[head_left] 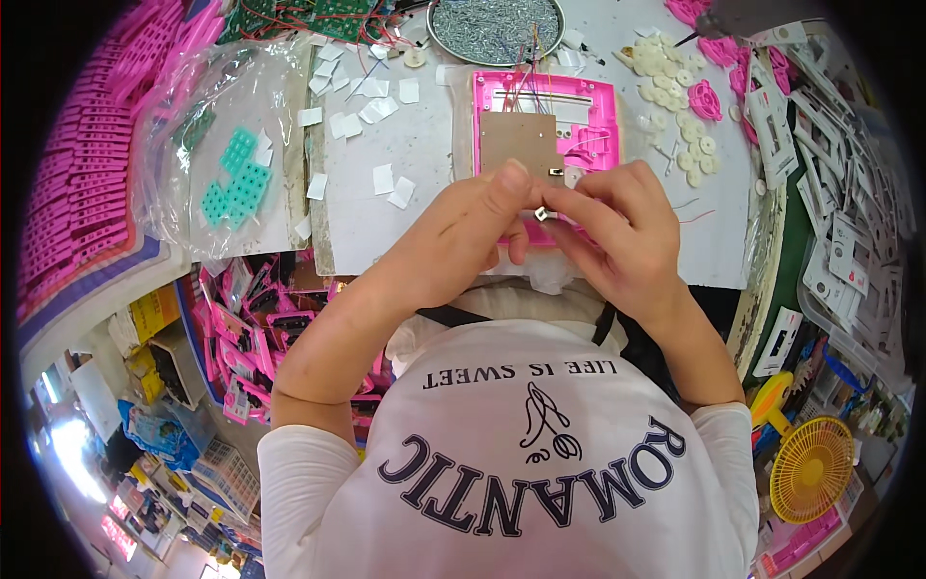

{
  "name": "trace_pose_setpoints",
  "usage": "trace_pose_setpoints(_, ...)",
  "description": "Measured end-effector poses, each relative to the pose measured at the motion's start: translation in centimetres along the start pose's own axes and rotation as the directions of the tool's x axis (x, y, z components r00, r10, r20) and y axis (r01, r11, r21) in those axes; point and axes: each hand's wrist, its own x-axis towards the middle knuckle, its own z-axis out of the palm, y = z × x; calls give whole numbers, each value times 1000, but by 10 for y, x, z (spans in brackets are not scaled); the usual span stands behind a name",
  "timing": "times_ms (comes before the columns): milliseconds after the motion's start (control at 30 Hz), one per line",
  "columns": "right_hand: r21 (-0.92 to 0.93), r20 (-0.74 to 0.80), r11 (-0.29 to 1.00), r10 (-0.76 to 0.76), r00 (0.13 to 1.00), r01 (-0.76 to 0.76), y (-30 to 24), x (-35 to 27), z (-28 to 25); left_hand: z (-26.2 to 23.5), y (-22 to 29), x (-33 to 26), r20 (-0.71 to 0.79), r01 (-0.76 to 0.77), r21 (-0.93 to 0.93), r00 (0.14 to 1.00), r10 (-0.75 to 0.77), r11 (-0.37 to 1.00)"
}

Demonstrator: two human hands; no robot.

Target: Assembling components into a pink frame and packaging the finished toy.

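Observation:
In front of my chest both hands meet over an open pink plastic casing [603, 111]. My left hand [463, 212] is closed at the lower edge of a flat brown circuit board [516, 137], its thumb lying over that edge. Thin coloured wires run from the board's top. My right hand [622, 227] pinches a small square metal part [541, 213] between thumb and fingers, just below the board. The fingertips of both hands nearly touch, and partly hide the casing's lower half.
A round tray of small screws [497, 29] stands behind the casing. White paper squares [376, 109] lie to the left, near a clear bag with teal button pads [236, 183]. Cream plastic wheels [696, 154] are at right. Pink parts [82, 183] are stacked far left.

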Motion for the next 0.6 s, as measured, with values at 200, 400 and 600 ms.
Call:
trace_pose_setpoints(200,32,18,994,-101,995,100,1,14,8,-14,-5,0,49,159,-125,987,-154,979)
trace_pose_setpoints(400,407,37,847,357,933,-340,14,19,4,-29,-7,-5,-345,-164,207,910,229,965)
trace_pose_setpoints(600,362,121,772,517,847,-523,22,0,-12,-9,-33,-21,38,-291,859,856,515,421)
